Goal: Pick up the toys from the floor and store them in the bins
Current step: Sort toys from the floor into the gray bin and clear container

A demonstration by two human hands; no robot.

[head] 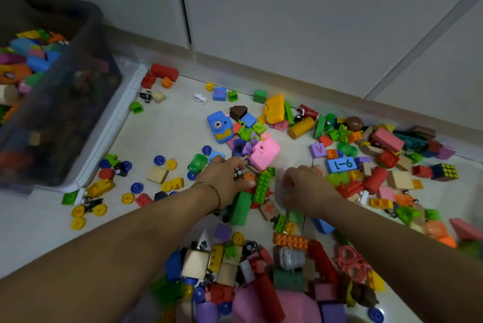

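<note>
**A:** What do I have, starting at the left?

**B:** The dark bin [78,103] sits at far left, already partly filled with blocks. Loose toys lie across the floor [183,124] between it and the wall: blue and yellow discs [159,160], a blue toy camera [220,126], then a pink toy camera [264,153].

**A:** And my hands?

**B:** I see my left hand [226,178] low over the centre pile, fingers curled around small pieces; a little black-and-white cube [237,172] shows between them. My right hand [303,186] is blurred, fingers bent down onto the toys. Whether it has closed on anything, I cannot tell.

**A:** How will this stuff handle?

**B:** I judge it light, stiff plastic and wood, not fragile but smooth and apt to slip out of a full handful. The green studded brick [262,186] between my hands is best pinched across its long sides; small bits I would scoop together.

**A:** Further right?

**B:** A blue number block [341,165], then a colour puzzle cube [444,171].
</note>
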